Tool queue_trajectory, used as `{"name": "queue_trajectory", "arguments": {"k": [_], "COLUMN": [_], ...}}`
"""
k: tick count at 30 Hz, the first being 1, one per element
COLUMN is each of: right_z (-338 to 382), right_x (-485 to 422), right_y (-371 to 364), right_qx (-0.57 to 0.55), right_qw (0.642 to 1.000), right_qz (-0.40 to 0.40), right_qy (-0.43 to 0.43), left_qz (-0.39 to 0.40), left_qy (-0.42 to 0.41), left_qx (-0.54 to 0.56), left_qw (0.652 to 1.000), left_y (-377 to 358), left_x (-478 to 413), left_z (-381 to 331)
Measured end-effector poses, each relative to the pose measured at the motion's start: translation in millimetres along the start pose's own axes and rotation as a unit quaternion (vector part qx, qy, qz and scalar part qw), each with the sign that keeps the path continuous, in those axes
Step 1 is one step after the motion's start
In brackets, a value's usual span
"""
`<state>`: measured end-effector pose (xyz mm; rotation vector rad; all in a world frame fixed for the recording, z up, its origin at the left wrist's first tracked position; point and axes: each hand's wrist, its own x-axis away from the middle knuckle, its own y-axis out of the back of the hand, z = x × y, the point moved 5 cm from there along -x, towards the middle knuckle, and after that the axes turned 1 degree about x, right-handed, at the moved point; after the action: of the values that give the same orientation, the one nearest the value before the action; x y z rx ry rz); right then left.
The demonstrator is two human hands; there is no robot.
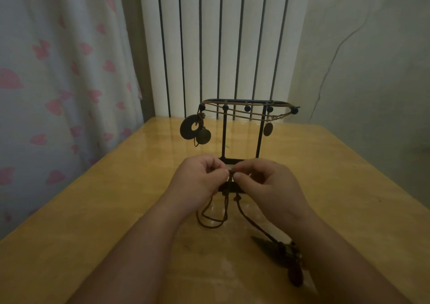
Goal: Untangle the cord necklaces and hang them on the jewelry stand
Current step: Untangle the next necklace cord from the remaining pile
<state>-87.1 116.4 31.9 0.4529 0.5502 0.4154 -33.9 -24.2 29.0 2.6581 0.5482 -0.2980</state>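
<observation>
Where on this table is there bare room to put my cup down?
Bare table lies left of the left hand, toward the curtain, and right of the jewelry stand to the table's right edge. The middle is crowded: the left and right hand pinch the dark cord before the stand, its loops lie beneath, and dark pendants lie by the right forearm.

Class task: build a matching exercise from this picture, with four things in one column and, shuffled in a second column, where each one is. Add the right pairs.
Things
1. ring-shaped pendant
2. oval pendant
3. dark cord
4. pointed pendant

Places
A. lying on the table
B. hanging at the left end of the jewelry stand
C. pinched between the left hand and the right hand
D. hanging near the stand's right end

Pairs: 1-B, 2-D, 3-C, 4-A
</observation>
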Motion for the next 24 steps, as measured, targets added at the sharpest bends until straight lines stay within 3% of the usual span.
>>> {"name": "queue_trajectory", "arguments": {"k": [3, 5, 13, 19, 24], "right_z": [3.2, 4.2, -4.0, -7.0, -7.4], "right_x": [0.4, 0.5, 2.2, 0.9, -1.0], "right_y": [-2.0, -0.5, -3.9, 2.3, 2.0], "right_qx": [0.08, 0.073, -0.175, -0.182, -0.059], "right_qw": [0.997, 0.997, 0.979, 0.979, 0.997], "right_qz": [0.005, 0.002, 0.019, 0.017, 0.029], "right_qy": [0.013, 0.014, -0.101, -0.09, -0.047], "left_qz": [0.007, 0.01, 0.031, 0.033, 0.044], "left_qy": [-0.005, -0.005, 0.037, 0.031, 0.025], "left_qx": [-0.024, -0.027, 0.066, 0.02, 0.0], "left_qw": [1.0, 1.0, 0.997, 0.999, 0.999], "left_y": [-1.2, -2.1, -3.7, -4.5, -5.3], "left_x": [0.5, 0.4, -1.1, 0.3, 0.1], "left_z": [0.5, 0.6, 2.7, 4.3, 4.3]}}
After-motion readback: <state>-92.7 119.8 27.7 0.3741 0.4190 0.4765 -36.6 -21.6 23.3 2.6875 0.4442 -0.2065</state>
